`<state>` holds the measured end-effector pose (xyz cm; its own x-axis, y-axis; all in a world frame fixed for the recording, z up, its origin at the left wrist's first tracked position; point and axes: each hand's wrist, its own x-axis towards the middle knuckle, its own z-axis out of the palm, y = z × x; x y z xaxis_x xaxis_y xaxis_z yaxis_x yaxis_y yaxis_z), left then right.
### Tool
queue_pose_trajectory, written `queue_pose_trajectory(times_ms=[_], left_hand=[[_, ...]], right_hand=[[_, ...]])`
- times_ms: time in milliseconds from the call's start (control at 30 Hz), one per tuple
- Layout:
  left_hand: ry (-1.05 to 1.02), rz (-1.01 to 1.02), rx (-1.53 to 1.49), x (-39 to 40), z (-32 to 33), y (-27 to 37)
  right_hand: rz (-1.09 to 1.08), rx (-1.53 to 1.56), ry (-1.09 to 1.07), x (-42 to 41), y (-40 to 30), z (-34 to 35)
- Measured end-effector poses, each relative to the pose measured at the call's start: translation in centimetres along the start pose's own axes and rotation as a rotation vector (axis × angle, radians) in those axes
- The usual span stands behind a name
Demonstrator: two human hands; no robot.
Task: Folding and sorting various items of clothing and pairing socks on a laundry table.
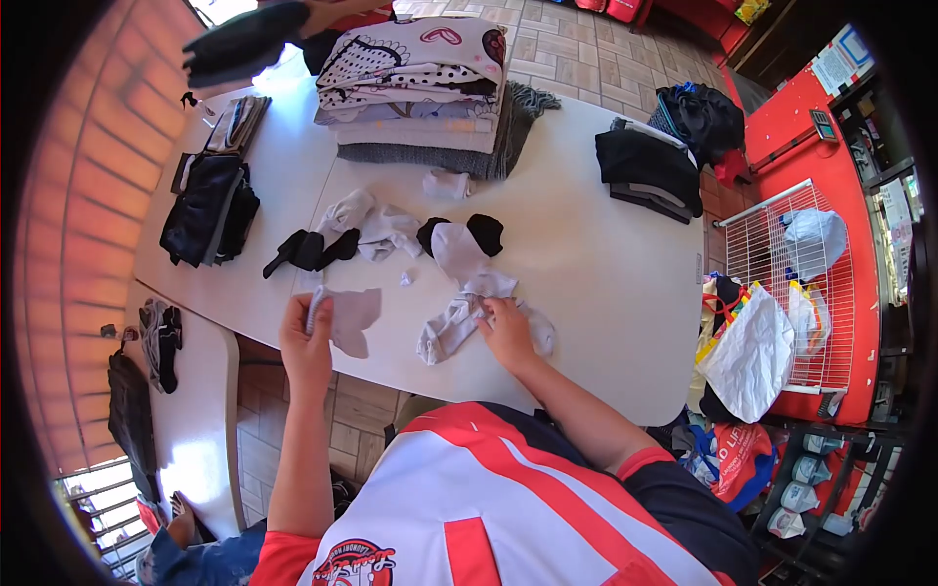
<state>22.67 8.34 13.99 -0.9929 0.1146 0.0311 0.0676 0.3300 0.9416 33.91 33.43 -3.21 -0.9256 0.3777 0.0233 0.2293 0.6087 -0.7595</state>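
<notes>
My left hand (308, 329) pinches the ribbed cuff of a white sock (355, 319), which hangs out to the right above the white table (601, 293). My right hand (507, 333) rests on a small heap of whitish socks (451, 329) near the table's front edge; its fingertips touch the fabric, and whether they grip it I cannot tell. Just behind lies a white sock (458, 249) with black socks (485, 233) beside it. Further left are crumpled white socks (388, 228) and black socks (304, 250). A rolled whitish sock (445, 184) lies by the tall folded stack.
Folded patterned blankets (418, 80) stand at the back. Dark folded clothes lie left (205, 209) and right (648, 172). A white wire rack (777, 212) with bags stands at the right. A co-worker's arm (337, 15) holds a dark garment (245, 44). Another person's hand (181, 524) shows at lower left.
</notes>
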Motion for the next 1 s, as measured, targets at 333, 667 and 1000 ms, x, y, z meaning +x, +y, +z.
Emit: queue_pose_trajectory(times_ms=[333,667,1000], left_hand=[[-0.16,-0.055,-0.153,-0.6,-0.3,0.5],[-0.348,-0.355,-0.502,1.9,-2.2,-1.1],[-0.348,-0.327,0.433,2.9,-6.4,-21.4]], right_hand=[[-0.188,0.071,0.014,-0.1,-0.9,-0.4],[0.31,0.09,0.06,0.6,0.6,-4.4],[-0.004,-0.314,-0.362,-3.7,-3.1,-7.7]])
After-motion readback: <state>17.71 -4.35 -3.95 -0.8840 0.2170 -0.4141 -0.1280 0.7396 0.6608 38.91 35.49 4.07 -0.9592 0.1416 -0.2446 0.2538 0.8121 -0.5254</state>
